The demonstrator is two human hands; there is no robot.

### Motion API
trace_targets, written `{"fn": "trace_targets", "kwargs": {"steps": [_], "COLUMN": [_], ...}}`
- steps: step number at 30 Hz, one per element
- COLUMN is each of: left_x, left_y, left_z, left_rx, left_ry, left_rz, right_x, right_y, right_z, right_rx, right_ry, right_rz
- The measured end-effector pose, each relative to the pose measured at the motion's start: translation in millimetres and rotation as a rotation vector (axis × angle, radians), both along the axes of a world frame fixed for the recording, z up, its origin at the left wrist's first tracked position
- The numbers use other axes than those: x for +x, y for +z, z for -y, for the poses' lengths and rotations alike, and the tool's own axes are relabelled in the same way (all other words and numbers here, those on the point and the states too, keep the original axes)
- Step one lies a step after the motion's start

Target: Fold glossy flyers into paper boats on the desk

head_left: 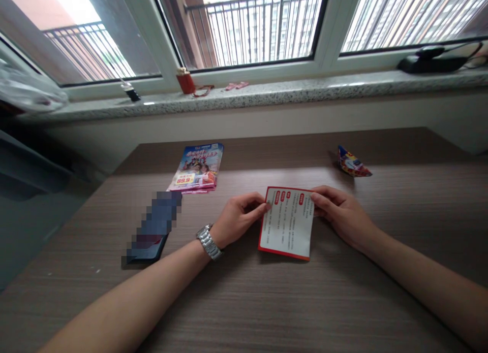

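A white leaflet (288, 226) with a red border and printed text is held up just over the brown table, its print turned sideways. My left hand (239, 216), with a metal watch on the wrist, pinches the leaflet's left edge between thumb and fingers. On the opposite side my right hand (341, 211) grips the upper right edge the same way. Beyond my right hand rests a folded paper boat (353, 162) made of colourful printed paper. Past my left hand lies a stack of colourful flyers (198, 167), slightly fanned at the bottom.
A dark phone (152, 233), partly blurred out, lies left of my left forearm by the flyers. Behind the brown table (229, 302) runs a speckled stone windowsill (290, 91) bearing a red lighter-like object (185, 81), pink clips (236, 86) and a black device with cables (434, 61).
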State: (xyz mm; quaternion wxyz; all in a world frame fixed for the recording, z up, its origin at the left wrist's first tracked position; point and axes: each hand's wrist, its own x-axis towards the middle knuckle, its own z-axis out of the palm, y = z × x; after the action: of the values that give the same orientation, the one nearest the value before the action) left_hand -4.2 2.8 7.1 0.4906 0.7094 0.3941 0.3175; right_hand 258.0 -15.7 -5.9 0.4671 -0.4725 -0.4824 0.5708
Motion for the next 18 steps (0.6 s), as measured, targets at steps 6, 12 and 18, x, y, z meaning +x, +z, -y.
{"fn": "trace_targets", "kwargs": {"steps": [6,12,18], "left_x": [-0.2,-0.2,-1.3], "left_y": [0.0,1.0,-1.6], "left_z": [-0.9,-0.5,-1.3], "left_rx": [0.002,0.03,0.023], "left_ry": [0.006,0.014,0.008], "left_rz": [0.0,-0.019,-0.025], "right_x": [-0.2,-1.1,-0.5], "right_y": [0.0,3.7,4.6], "right_z": [-0.6,-1.2,-3.2], "right_rx": [-0.014,-0.036,-0.048], "right_ry": [0.0,-0.002,0.002], "right_rz": [-0.034,-0.005,-0.039]}}
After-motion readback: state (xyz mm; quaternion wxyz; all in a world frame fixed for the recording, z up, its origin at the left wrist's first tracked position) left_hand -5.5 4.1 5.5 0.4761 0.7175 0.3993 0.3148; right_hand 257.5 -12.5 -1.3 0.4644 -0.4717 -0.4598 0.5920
